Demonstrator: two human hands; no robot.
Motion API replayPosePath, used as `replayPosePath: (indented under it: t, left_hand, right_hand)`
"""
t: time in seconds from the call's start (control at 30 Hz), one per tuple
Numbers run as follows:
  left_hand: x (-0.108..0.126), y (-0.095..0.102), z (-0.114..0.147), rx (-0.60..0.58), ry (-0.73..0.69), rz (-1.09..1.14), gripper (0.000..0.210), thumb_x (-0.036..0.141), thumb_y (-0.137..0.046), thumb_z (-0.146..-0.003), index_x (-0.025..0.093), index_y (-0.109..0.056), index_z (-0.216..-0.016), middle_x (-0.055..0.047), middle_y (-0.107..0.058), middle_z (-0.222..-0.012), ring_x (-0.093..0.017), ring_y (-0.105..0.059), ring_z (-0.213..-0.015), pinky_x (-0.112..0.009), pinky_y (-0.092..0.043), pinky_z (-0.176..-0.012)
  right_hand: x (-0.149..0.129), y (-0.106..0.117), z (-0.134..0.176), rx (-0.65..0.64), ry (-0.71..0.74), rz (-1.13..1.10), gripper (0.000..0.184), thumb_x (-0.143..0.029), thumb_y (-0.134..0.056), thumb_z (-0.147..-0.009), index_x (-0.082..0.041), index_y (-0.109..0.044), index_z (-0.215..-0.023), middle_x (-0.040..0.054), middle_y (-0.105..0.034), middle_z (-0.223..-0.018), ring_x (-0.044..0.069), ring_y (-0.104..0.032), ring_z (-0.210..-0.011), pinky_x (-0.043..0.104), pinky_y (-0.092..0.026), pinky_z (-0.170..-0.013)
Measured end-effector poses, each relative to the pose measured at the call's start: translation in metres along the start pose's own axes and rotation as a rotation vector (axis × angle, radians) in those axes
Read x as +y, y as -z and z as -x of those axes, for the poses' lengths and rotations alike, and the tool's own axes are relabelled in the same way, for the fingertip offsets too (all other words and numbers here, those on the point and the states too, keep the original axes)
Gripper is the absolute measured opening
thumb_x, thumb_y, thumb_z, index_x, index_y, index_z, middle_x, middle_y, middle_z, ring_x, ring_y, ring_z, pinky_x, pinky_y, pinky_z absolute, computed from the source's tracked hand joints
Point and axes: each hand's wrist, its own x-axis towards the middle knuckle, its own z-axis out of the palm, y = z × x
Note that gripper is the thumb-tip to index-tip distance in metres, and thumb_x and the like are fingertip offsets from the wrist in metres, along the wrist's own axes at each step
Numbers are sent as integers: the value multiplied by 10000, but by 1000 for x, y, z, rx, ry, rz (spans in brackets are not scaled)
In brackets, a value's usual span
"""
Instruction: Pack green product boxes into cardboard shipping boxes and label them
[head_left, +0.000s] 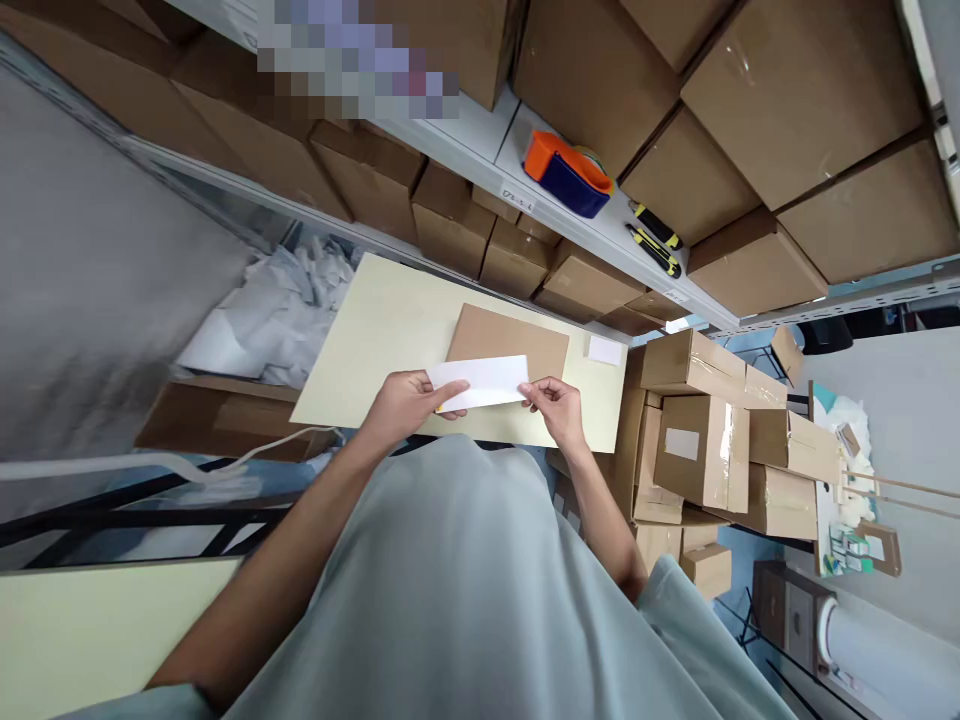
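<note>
1. Left hand (pixel 405 405): closed around left end of white paper (pixel 487 382), thumb on top.
2. Right hand (pixel 559 410): pinching right end with fingertips.
3. Paper: held flat just above brown cardboard (pixel 517 338) on table (pixel 375 330).

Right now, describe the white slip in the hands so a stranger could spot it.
Find the pale table below the shelves of boxes. A flat brown cardboard piece lies on it. Just in front, the left hand and right hand pinch the slip by its ends: long, white, blank.
</note>
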Motion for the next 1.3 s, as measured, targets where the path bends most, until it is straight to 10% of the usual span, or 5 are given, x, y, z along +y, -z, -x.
replayPosePath:
  t: [0.33, 0.5, 0.63, 1.3]
  left_hand:
    - [6, 36, -23, -106, -92, -67, 550, 640, -1005, -618, 195, -839, -895, -102, -866, -964, -314, -825, -929, -426, -741, -785]
    - [7, 27, -13, 77, -437, -304, 517, 582, -880, -819, 217, -820, -1180, -134, -840, -1281, -307, -812, -1143, -469, -684, -1049]
    - [13, 6, 17, -232, -653, -370, 453, 640, -721, -985, 259, -874, -1176, -96, -859, -1302, -294, -815, -1191, -431, -648, -1133]
    - [34, -58, 61, -347, -552, -304, 525, 745, -716, -973, 281, -930, -1095, -47, -908, -1045, -260, -872, -955, -333, -707, -951]
  right_hand:
    - [-6, -38, 33, -19, -71, -105, 481, -668, -979, -749, -216, -857, -862, 59, -829, -802, 227, -764, -768, 402, -665, -830]
    - [-6, -46, 36, 126, -57, -128, 516, -688, -989, -702, -210, -840, -828, 62, -823, -772, 221, -752, -741, 400, -669, -811]
    - [-10, -46, 37, 120, -46, -156, 535, -693, -1005, -672, -210, -849, -839, 63, -834, -798, 242, -780, -784, 420, -687, -853]
    - [-24, 25, 55, -112, 174, -107, 478, -725, -851, -930, -250, -832, -983, 57, -797, -980, 222, -752, -915, 377, -656, -909]
